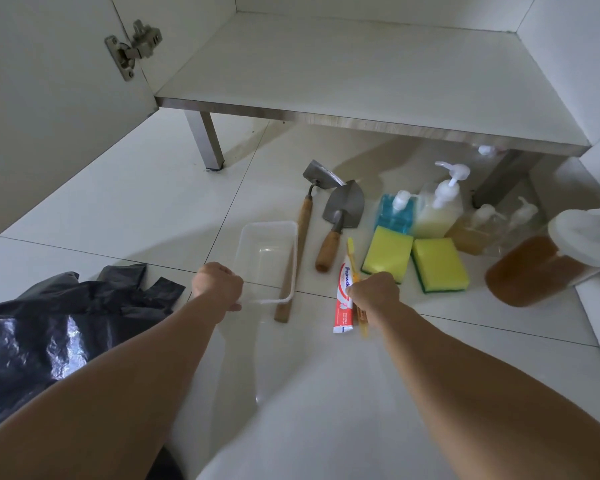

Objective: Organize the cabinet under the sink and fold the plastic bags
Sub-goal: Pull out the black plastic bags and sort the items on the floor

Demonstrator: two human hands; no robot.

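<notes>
Two hands working low over the tiled floor (125,216) in front of the open cabinet (326,74), head view only.

Left hand (217,284) is gripping the near left corner of a clear plastic container (267,251), fingers curled round its rim. Container is sitting upright on the floor, nothing visible inside it.

Right hand (374,292) is closing round a yellow toothbrush (352,258) and a red-and-white Pepsodent toothpaste tube (343,303). Fingers are curled over both; brush head is sticking out beyond the hand, tube end sticking out toward the camera. Cannot tell if either is lifted off the tile.

Black plastic bag (49,327) is lying crumpled on the floor at the left edge, unfolded, near the left forearm.

Wooden-handled scraper tool (303,220) is lying just beside the container's right side, handle running along it. Garden trowel (342,216) is lying to its right, blade pointing toward the cabinet.

Two yellow sponges (388,254) (440,265) are lying flat, side by side, just beyond the right hand. Behind them: blue pump bottle (395,213), yellow-liquid pump bottle (439,213), then more clear pump bottles (492,223) partly under the cabinet's front edge. Brown-liquid jug with white lid (541,265) is lying tilted at the right edge.

Cabinet base shelf is showing bare white board, standing on metal legs (207,140). Left door (42,98) is swung open, hinge (134,46) visible.
</notes>
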